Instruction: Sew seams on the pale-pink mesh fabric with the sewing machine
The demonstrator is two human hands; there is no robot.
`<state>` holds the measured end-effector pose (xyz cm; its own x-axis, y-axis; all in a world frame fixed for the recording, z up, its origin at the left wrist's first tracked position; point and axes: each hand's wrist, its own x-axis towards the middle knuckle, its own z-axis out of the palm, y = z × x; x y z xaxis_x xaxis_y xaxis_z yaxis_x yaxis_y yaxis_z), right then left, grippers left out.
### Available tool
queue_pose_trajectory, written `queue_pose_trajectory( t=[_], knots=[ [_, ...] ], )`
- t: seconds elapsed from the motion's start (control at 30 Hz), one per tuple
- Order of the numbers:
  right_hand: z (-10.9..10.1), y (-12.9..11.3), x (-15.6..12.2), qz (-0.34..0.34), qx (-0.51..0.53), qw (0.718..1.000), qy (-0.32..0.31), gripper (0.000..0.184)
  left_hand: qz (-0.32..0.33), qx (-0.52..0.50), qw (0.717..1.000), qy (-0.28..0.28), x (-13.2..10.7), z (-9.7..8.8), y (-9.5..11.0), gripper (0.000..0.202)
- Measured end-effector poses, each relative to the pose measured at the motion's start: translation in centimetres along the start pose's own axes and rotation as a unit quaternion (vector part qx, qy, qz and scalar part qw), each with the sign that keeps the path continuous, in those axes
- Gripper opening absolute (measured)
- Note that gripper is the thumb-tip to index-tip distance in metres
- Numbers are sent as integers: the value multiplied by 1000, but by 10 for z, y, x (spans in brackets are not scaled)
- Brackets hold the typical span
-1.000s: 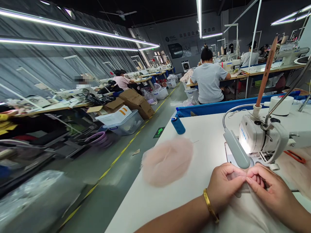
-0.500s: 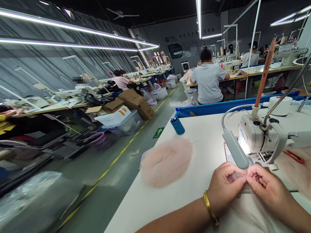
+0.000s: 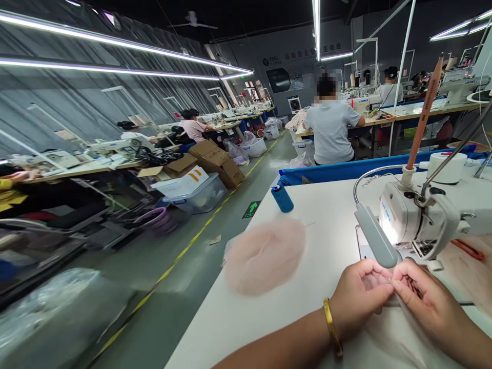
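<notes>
My left hand (image 3: pixel 363 289) and my right hand (image 3: pixel 418 287) meet fingertip to fingertip in front of the sewing machine (image 3: pixel 403 212). Both are closed, pinching a piece of sheer pale fabric (image 3: pixel 400 333) that hangs down toward me below them. The grey lamp head (image 3: pixel 376 236) is just above my fingertips and lights the spot. The needle area is partly hidden behind the lamp and my hands. To the left, a round heap of pale pink tulle (image 3: pixel 265 256) lies on the white table (image 3: pixel 323 246).
A blue thread spool (image 3: pixel 282 199) stands near the table's left edge. Orange snips (image 3: pixel 467 249) lie on pink fabric right of the machine. A brown pencil (image 3: pixel 426 110) points up from the machine's top. Ahead, a person in a grey shirt (image 3: pixel 332 130) sits at another table.
My hands stay pinched together on the fabric, with only slight finger movement. The whole view has shifted a little; the tulle heap and the machine keep their places.
</notes>
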<state>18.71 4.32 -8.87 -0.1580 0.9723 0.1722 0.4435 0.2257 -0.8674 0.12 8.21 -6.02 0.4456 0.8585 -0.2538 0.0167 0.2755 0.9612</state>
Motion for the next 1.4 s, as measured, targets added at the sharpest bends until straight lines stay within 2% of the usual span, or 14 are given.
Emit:
queue_pose_trajectory(
  t=[0.13, 0.23, 0.33, 0.43, 0.57, 0.7, 0.8, 0.87, 0.93, 1.03, 1.13, 1.27, 1.4],
  knots=[
    [-6, 10, 3, -26, -26, 999, -30, 32, 8, 15, 1000, 5, -1, 0, 1, 21],
    [-7, 15, 5, -35, -46, 998, -29, 31, 22, 42, 999, 9, -2, -1, 1, 21],
    [-4, 13, 5, -33, -77, 996, 1, 31, 86, 139, 986, 42, -2, -2, -1, 18],
    [3, 11, 6, -31, -133, 990, 37, 31, 159, 294, 938, 90, 1, -2, -4, 17],
    [10, 16, 11, -49, -240, 968, 63, 30, 164, 462, 865, 105, 7, -1, -8, 13],
    [11, 17, 19, -36, -282, 957, 63, 24, 211, 509, 826, 121, 7, -2, -9, 4],
    [8, 15, 21, -29, -281, 957, 68, 21, 297, 524, 785, 143, 4, -5, -10, 17],
    [6, 15, 21, -26, -280, 957, 74, 20, 363, 543, 746, 126, 3, -6, -14, 15],
    [4, 18, 20, -18, -268, 960, 76, 18, 404, 562, 716, 87, 4, -8, -19, 17],
    [1, 24, 17, -4, -242, 969, 57, 14, 402, 573, 713, 39, 6, -9, -23, 16],
    [-3, 30, 14, -16, -232, 972, 19, 24, 377, 577, 724, 23, 6, -11, -20, 14],
    [-9, 33, 11, -64, -255, 965, -8, 32, 362, 590, 721, 16, 5, -14, -15, 12],
    [-14, 33, 10, -129, -290, 948, 10, 33, 378, 589, 715, 8, 7, -20, -14, 14]
  ],
)
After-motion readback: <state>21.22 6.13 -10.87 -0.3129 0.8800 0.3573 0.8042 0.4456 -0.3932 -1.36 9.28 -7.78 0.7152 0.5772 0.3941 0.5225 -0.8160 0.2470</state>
